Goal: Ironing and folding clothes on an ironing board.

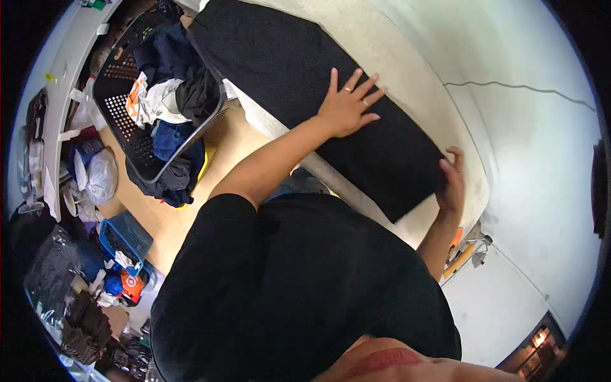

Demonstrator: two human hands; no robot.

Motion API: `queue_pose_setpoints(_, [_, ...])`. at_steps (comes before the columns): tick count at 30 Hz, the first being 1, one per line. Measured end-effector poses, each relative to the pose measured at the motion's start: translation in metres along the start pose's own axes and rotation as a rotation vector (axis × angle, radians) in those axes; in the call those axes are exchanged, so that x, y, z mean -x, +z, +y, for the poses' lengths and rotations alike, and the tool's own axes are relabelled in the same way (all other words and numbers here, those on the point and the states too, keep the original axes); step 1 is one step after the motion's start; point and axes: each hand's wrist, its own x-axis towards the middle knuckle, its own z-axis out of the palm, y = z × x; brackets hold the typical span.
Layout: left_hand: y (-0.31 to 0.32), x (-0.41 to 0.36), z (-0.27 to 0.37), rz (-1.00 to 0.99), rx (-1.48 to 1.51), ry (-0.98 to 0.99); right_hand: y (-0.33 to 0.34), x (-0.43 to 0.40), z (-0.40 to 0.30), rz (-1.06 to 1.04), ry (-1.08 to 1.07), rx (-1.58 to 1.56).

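A black cloth garment (pixel 286 62), laid out long and flat, covers much of a pale padded surface (pixel 405 62) before me. My left hand (pixel 351 105) rests palm down on it with the fingers spread, two of them wearing rings. At the garment's right-hand end, my right hand (pixel 451 184) touches the far edge with curled fingers. Whether cloth is pinched between that thumb and the fingers is hidden. The garment's near right end has a straight edge, and its far left end reaches the top of the view.
Left of the surface stands a black perforated laundry basket (pixel 121 114) holding crumpled clothes (pixel 167 52). Farther left on the floor are a blue basket (pixel 136 234) and a white plastic bag (pixel 101 176). A pale wall (pixel 534 129) with a cable (pixel 518 86) rises at the right.
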Motion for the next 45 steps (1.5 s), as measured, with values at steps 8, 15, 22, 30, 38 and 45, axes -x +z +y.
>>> queue_pose_setpoints(8, [-0.006, 0.021, 0.012, -0.117, 0.872, 0.074, 0.116, -0.031, -0.104, -0.394, -0.307, -0.442])
queue_pose_setpoints(15, [0.002, 0.122, -0.045, -0.107, 1.651, -0.557, 0.306, -0.175, -0.080, -0.910, -0.209, -0.250])
queue_pose_setpoints(22, [-0.037, 0.132, -0.063, 0.197, 2.744, -0.454, 0.355, -0.248, -0.021, -0.616, -0.139, 0.071])
queue_pose_setpoints(30, [-0.047, 0.137, -0.040, -0.119, 1.585, -1.088, 0.176, -0.196, 0.007, -0.334, -0.129, 1.176])
queue_pose_setpoints(38, [-0.020, 0.139, -0.019, -0.135, 1.953, -1.053, 0.123, -0.153, 0.016, -0.274, -0.010, 0.562])
queue_pose_setpoints(45, [-0.017, 0.127, 0.033, -0.712, 1.850, -0.890, -0.012, -0.081, 0.046, -0.072, -0.048, 0.292])
